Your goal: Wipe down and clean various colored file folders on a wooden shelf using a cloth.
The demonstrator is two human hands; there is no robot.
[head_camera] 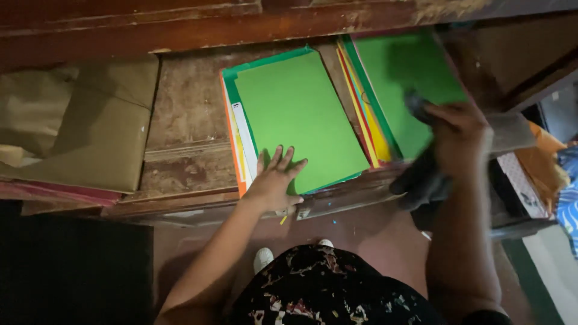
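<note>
At the far left, a folded stack of brown kraft paper point(90, 120) is lying on the worn wooden shelf point(183, 120), well apart from both hands. Further right, the person's left hand point(276, 180) is resting flat with fingers spread, gripping nothing, its palm pressing on the near left corner of a pile of coloured card sheets topped by a bright green sheet point(298, 114), with orange, white and yellow edges showing along the pile's left side. Just beside it, a second pile of card with a green top sheet point(403, 72) and yellow and red edges is lying at a slight angle. Over its near end the right hand point(460, 135) is clenching a dark grey cloth point(421, 177), which is hanging down past the shelf's front edge.
</note>
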